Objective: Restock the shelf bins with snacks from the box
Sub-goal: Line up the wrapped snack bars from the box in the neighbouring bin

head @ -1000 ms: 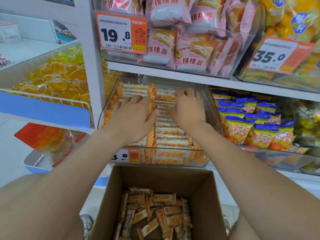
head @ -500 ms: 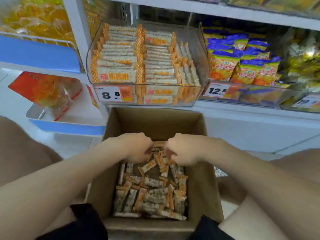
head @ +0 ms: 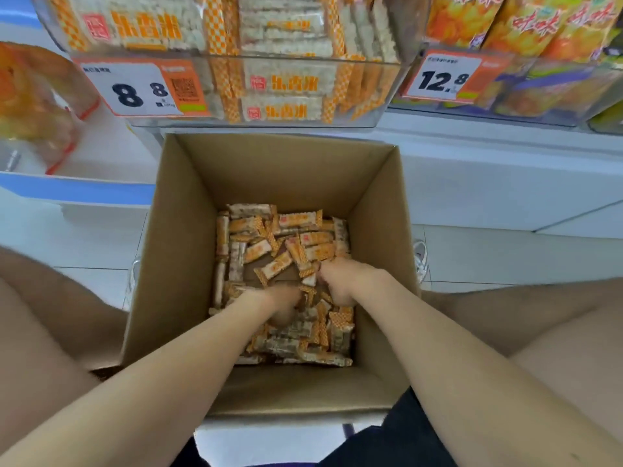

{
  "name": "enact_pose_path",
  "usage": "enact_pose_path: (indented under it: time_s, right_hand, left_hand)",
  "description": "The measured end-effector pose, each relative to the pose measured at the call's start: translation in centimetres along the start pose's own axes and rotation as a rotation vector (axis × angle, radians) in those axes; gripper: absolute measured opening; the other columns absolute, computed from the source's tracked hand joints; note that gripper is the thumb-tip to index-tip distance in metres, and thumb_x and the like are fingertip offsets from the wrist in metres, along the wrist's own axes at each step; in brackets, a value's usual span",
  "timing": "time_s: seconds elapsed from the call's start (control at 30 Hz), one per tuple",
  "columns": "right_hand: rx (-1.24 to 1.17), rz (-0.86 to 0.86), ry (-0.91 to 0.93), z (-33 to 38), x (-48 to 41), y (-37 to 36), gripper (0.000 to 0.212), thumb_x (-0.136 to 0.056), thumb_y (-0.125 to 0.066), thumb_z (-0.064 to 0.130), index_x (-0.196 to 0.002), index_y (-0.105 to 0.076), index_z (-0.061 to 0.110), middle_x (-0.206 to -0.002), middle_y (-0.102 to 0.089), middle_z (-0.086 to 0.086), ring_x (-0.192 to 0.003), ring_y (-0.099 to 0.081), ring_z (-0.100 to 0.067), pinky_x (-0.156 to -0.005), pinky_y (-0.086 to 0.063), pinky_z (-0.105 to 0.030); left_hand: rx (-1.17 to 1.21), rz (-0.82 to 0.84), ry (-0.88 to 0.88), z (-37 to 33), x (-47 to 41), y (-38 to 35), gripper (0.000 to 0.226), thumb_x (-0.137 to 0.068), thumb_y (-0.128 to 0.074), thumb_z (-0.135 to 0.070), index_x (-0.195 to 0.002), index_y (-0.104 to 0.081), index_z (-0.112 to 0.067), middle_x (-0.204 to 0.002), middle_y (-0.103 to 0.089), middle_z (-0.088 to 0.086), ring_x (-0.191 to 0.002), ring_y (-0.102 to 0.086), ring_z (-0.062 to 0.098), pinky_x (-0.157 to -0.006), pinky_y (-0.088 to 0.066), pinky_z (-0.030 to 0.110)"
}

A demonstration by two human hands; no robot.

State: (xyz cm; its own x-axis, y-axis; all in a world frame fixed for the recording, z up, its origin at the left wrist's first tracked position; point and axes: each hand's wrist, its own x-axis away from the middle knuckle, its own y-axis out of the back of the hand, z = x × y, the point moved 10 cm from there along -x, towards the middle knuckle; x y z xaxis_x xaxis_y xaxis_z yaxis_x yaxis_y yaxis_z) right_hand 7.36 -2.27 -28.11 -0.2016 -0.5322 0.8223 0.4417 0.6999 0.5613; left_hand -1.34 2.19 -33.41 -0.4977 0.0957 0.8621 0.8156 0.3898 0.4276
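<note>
- Down in the box (head: 178, 264), the snacks (head: 303, 237) lie as a loose heap over the bottom. A bare patch of cardboard shows just beyond the hands.
- A few snacks are gripped by the right hand (head: 337, 281), and their checked ends stick out past the curled fingers.
- The left hand (head: 283, 305) is sunk into the heap with its fingers buried, so whether anything is held by it cannot be told.
- A second ago both hands were laid flat on the rows in the bin. Half a second ago they had been brought down to the far part of the heap. Now they have been pushed deeper, nearer the person's side of the box.
- From this it is judged that one load has been placed and smoothed and that another handful is being gathered. No lift has yet begun.
- Above the box, the bin (head: 371, 60) is seen packed in rows close to its rim, behind the 8.8 tag (head: 135, 89). Little room is judged to be left there, though many snacks remain in the box.
- To the right of the bin, orange bags (head: 539, 28) stand in a neighbouring container marked 12.8.
</note>
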Motion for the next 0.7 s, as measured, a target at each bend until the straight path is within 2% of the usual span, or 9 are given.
enact_pose_path:
  time_s: [0.1, 0.2, 0.23, 0.3, 0.37, 0.43, 0.5, 0.63, 0.7]
  right_hand:
    - [-0.082, 0.131, 0.006, -0.2, -1.1, -3.3, 0.059, -0.097, -0.06, 0.004, -0.153, -0.045, 0.01, -0.133, -0.058, -0.013, -0.086, -0.061, -0.029, -0.066, -0.054, -0.034]
    - [-0.109, 0.285, -0.006, 0.3, -1.5, -7.0, 0.051, -0.099, -0.059, 0.016, -0.148, -0.05, 0.017, -0.139, -0.055, -0.01, -0.113, -0.061, -0.029, -0.082, -0.052, -0.037]
    - [-0.117, 0.334, -0.032, 0.3, -1.4, -8.2, 0.046, -0.1, -0.059, 0.02, -0.145, -0.05, 0.016, -0.138, -0.054, -0.009, -0.114, -0.059, -0.029, -0.087, -0.051, -0.038]
    - [-0.143, 0.368, -0.07, 0.3, -1.5, -9.8, 0.031, -0.102, -0.059, 0.024, -0.13, -0.054, 0.011, -0.128, -0.055, -0.009, -0.106, -0.059, -0.027, -0.088, -0.05, -0.039]
    - [-0.15, 0.309, -0.083, 0.1, -2.0, -10.3, 0.018, -0.101, -0.063, 0.017, -0.116, -0.059, 0.009, -0.119, -0.059, -0.01, -0.098, -0.06, -0.026, -0.084, -0.049, -0.037]
    - [-0.152, 0.244, -0.089, -0.1, -2.1, -9.9, 0.033, -0.097, -0.066, 0.004, -0.13, -0.061, 0.005, -0.133, -0.059, -0.016, -0.112, -0.062, -0.031, -0.089, -0.053, -0.037]
    - [-0.176, 0.227, -0.085, -0.2, -1.9, -9.5, 0.049, -0.094, -0.068, -0.003, -0.141, -0.057, 0.006, -0.149, -0.049, -0.021, -0.123, -0.059, -0.036, -0.096, -0.055, -0.04]
    - [-0.283, 0.082, -0.094, -0.4, -2.1, -7.0, 0.046, -0.098, -0.06, 0.01, -0.144, -0.055, 0.014, -0.142, -0.055, -0.017, -0.114, -0.062, -0.035, -0.097, -0.058, -0.046]
    - [-0.435, -0.026, -0.111, -1.0, -2.2, -5.1, 0.055, -0.1, -0.054, 0.017, -0.154, -0.046, 0.017, -0.151, -0.05, -0.016, -0.13, -0.054, -0.037, -0.107, -0.052, -0.045]
  left_hand:
    - [0.044, 0.101, 0.024, 0.5, -1.9, -3.1, 0.071, -0.096, -0.062, -0.008, -0.16, -0.034, -0.022, -0.161, -0.039, 0.006, -0.142, -0.046, 0.029, -0.11, -0.048, 0.039]
    - [0.038, 0.132, 0.057, 2.4, -3.3, -5.0, 0.086, -0.081, -0.085, -0.031, -0.155, -0.043, -0.027, -0.153, -0.046, 0.001, -0.134, -0.052, 0.03, -0.106, -0.052, 0.046]
    - [0.042, 0.133, 0.072, 3.0, -3.5, -5.2, 0.084, -0.076, -0.088, -0.037, -0.149, -0.049, -0.027, -0.149, -0.05, 0.0, -0.129, -0.056, 0.029, -0.103, -0.055, 0.049]
    - [0.046, 0.125, 0.074, 3.5, -3.3, -4.9, 0.058, -0.079, -0.086, -0.036, -0.131, -0.062, -0.023, -0.137, -0.058, 0.002, -0.116, -0.061, 0.027, -0.096, -0.058, 0.049]
    - [0.085, 0.136, 0.052, 3.5, -3.1, -4.8, 0.047, -0.083, -0.084, -0.043, -0.121, -0.067, -0.02, -0.129, -0.059, 0.001, -0.111, -0.061, 0.025, -0.096, -0.058, 0.045]
    - [0.123, 0.17, 0.052, 3.4, -2.8, -5.2, 0.061, -0.078, -0.085, -0.058, -0.123, -0.069, -0.019, -0.126, -0.059, -0.001, -0.111, -0.06, 0.025, -0.095, -0.058, 0.044]
    - [0.137, 0.19, 0.049, 3.0, -2.5, -5.6, 0.064, -0.078, -0.085, -0.058, -0.125, -0.068, -0.017, -0.126, -0.06, -0.001, -0.11, -0.061, 0.025, -0.096, -0.058, 0.044]
    - [0.145, 0.196, 0.058, 2.4, -2.1, -5.9, 0.052, -0.086, -0.084, -0.04, -0.127, -0.066, -0.015, -0.117, -0.061, -0.002, -0.104, -0.06, 0.023, -0.088, -0.057, 0.038]
    - [0.203, 0.224, 0.062, 2.4, -1.7, -5.9, 0.051, -0.086, -0.084, -0.037, -0.126, -0.063, -0.013, -0.107, -0.061, -0.003, -0.098, -0.062, 0.023, -0.085, -0.058, 0.04]
